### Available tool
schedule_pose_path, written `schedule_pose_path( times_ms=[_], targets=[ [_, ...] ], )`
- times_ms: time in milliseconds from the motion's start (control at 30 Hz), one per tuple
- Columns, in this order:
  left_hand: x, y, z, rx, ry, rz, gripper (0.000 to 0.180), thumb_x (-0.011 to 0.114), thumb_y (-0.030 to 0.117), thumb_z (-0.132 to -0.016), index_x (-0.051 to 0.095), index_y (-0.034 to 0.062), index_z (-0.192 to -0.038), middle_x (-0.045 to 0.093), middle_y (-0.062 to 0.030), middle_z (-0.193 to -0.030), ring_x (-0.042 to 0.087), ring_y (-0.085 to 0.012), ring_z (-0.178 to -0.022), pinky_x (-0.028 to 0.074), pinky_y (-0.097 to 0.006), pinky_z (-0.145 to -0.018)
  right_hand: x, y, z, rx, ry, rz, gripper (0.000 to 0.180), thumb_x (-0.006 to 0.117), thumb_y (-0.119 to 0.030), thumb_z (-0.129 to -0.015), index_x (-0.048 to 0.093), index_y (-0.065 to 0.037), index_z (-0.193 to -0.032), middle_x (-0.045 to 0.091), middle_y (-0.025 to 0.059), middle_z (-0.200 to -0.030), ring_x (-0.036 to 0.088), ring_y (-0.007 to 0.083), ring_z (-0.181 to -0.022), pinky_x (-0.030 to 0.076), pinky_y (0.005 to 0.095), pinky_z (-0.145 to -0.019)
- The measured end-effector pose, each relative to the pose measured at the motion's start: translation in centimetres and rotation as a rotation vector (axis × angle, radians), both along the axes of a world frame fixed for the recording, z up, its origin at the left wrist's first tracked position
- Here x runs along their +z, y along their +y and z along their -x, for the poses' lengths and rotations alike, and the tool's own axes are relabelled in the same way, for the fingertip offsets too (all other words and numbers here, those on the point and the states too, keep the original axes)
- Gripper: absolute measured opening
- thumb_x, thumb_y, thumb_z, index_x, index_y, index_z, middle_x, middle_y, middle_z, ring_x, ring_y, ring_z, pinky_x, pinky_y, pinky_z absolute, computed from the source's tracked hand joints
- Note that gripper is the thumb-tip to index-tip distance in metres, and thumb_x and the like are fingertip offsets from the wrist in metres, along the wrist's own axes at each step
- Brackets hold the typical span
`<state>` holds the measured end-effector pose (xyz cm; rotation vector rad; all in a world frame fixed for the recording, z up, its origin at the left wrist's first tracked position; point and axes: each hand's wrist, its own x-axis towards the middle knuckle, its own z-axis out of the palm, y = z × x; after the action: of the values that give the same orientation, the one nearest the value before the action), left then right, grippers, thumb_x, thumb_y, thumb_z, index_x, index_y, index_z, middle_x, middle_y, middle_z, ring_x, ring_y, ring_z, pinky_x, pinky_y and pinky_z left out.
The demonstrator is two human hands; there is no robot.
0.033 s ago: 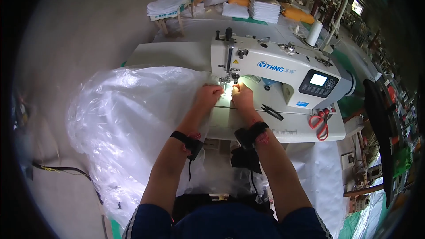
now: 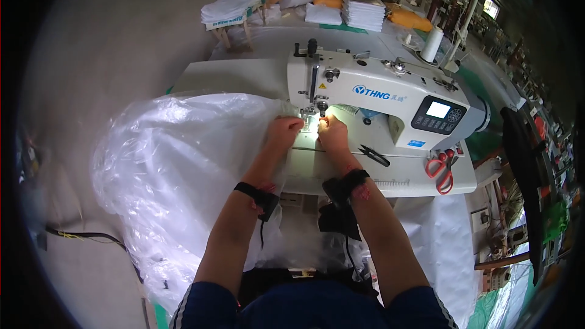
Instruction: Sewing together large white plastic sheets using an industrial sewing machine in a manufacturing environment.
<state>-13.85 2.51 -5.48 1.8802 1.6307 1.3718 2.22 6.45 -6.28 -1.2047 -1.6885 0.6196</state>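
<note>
As you sit facing the sewing machine (image 2: pixel 341 85), your hands flank its presser foot (image 2: pixel 308 123), the left hand (image 2: pixel 284 133) on one side and the right hand (image 2: pixel 333 134) on the other. From your left fingertips the foot lies just to the right; from your right ones, just to the left. The left appears marginally nearer. The foot's shank stands upright, across the line joining your hands. Fingers on both hands look curled; whether they are closed, or grip thread, cannot be told. The plastic sheet (image 2: pixel 183 158) lies left of the foot, drooping toward you beside your left forearm. Black snips (image 2: pixel 374 155) lie right of your right hand, apart from it.
</note>
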Motion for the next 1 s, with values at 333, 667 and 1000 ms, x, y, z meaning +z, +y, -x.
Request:
schedule_pose_path(
  times_ms=[333,667,1000],
  targets=[
    [-1.7,2.4,0.8,0.047,-0.104,0.021,0.013,0.068,0.02,-0.077,0.07,0.0104,-0.086,0.067,-0.0086,-0.079,0.06,-0.0238,-0.075,0.048,-0.033,-0.07,0.8,0.7,0.7,-0.022,-0.077,-0.157,0.009,0.054,-0.009,-0.081,0.058,-0.003,-0.087,0.062,0.0176,-0.079,0.06,0.0372,-0.074,0.049,0.0412,-0.067],
    [-1.3,2.4,0.7,0.103,-0.052,-0.003,0.016,0.069,0.019,-0.077,0.069,0.0064,-0.085,0.067,-0.0107,-0.074,0.063,-0.0213,-0.064,0.047,-0.031,-0.061,1.1,0.5,0.8,-0.031,-0.117,-0.116,0.01,0.057,-0.012,-0.08,0.06,-0.003,-0.084,0.062,0.0174,-0.079,0.06,0.036,-0.074,0.049,0.041,-0.066],
    [-1.4,2.5,0.7,0.111,-0.081,0.038,0.017,0.069,0.021,-0.076,0.07,0.007,-0.085,0.066,-0.0111,-0.073,0.063,-0.0225,-0.065,0.048,-0.033,-0.063,1.1,0.5,0.8,-0.047,-0.17,-0.052,0.014,0.058,-0.016,-0.081,0.061,-0.003,-0.083,0.062,0.0174,-0.077,0.06,0.0357,-0.072,0.049,0.0409,-0.065]
  ],
)
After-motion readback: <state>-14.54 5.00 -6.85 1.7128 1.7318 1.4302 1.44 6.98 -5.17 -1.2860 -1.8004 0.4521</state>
